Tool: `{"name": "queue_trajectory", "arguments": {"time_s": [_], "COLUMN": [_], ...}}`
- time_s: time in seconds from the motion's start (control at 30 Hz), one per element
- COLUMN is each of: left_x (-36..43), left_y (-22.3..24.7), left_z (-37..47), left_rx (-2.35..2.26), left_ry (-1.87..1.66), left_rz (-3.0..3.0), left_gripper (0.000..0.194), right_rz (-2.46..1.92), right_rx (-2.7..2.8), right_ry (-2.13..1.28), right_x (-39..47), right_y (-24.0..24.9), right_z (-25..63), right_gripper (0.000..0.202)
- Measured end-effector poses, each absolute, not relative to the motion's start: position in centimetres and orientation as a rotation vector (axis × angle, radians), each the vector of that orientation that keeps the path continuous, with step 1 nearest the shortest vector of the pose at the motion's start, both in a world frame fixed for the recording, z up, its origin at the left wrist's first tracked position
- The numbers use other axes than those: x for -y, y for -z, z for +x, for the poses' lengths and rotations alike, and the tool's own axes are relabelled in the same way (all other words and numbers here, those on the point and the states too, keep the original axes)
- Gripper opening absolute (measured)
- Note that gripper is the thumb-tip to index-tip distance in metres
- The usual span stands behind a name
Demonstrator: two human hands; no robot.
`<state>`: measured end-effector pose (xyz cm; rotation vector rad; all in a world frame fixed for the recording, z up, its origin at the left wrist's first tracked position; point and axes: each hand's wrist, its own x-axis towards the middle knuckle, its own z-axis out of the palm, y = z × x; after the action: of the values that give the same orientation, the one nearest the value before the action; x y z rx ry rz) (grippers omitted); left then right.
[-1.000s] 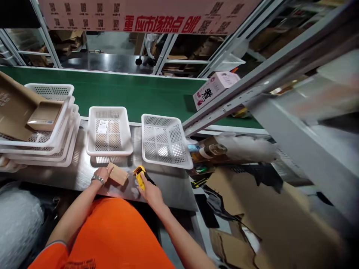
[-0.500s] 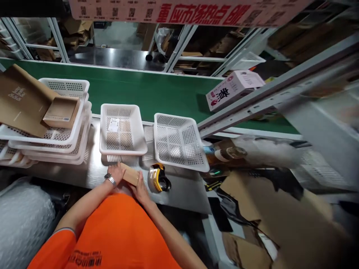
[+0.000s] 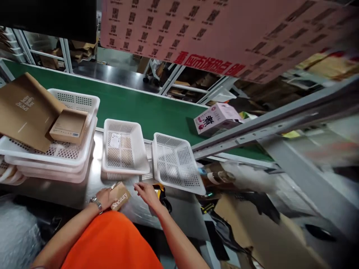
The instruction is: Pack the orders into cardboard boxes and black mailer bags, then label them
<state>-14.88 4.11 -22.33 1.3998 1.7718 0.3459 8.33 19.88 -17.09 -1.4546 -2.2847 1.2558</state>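
Note:
My left hand [image 3: 105,198], with a metal watch on the wrist, is closed on a small brown cardboard box [image 3: 120,195] with white lettering, over the near edge of the metal table [image 3: 95,164]. My right hand [image 3: 145,191] is off the box, to its right, with thumb and fingertips drawn together; whether anything is between them is too small to tell. A yellow and black tape dispenser [image 3: 162,196] lies just beyond the right hand, partly hidden by it. A white basket [image 3: 140,149] with a paper label inside stands past the hands.
Another white basket [image 3: 179,164] stands to the right. Stacked baskets [image 3: 84,157] at the left hold an opened carton [image 3: 25,108] and a smaller box [image 3: 68,125]. Behind runs a green conveyor [image 3: 120,101] with a pink-and-white box [image 3: 215,119]. Bubble wrap [image 3: 17,235] is at lower left.
My right hand has let go of the small box and moved away to the right. The left hand keeps the box, now turned with its lettering showing. The view has shifted upward.

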Motion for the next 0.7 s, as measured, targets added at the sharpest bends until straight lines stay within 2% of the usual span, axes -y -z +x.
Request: {"name": "queue_trajectory", "arguments": {"time_s": [0.07, 0.17, 0.3, 0.4, 0.47, 0.63, 0.7], "left_x": [-4.1, -4.7, -5.8, -6.1, -6.1, -6.0, -6.5], "left_y": [22.6, 22.9, 23.4, 24.3, 24.9, 25.5, 25.1], "left_z": [-15.1, -14.8, -14.2, -13.7, -13.5, -13.6, -13.7], "left_rx": [-1.838, -1.883, -1.912, -1.927, -1.931, -1.952, -1.937], "left_ry": [-0.373, -0.402, -0.399, -0.342, -0.329, -0.323, -0.299], "left_rz": [1.306, 1.199, 1.127, 1.106, 1.124, 1.142, 1.160], "left_gripper": [0.061, 0.061, 0.059, 0.058, 0.056, 0.056, 0.059], "right_rz": [-1.382, -1.314, -1.308, -1.293, -1.268, -1.197, -1.205], "right_rx": [2.297, 2.331, 2.414, 2.461, 2.485, 2.466, 2.393], "right_ry": [-1.285, -1.237, -1.070, -0.984, -0.969, -1.086, -1.158], "right_x": [-22.9, -27.8, -33.1, -34.9, -35.2, -34.5, -34.1], "right_y": [16.0, 15.5, 16.7, 18.3, 19.3, 20.5, 20.1], "right_z": [5.9, 0.7, -7.0, -11.0, -12.1, -11.5, -10.9], "right_gripper": [0.050, 0.044, 0.035, 0.037, 0.036, 0.012, 0.018]}}
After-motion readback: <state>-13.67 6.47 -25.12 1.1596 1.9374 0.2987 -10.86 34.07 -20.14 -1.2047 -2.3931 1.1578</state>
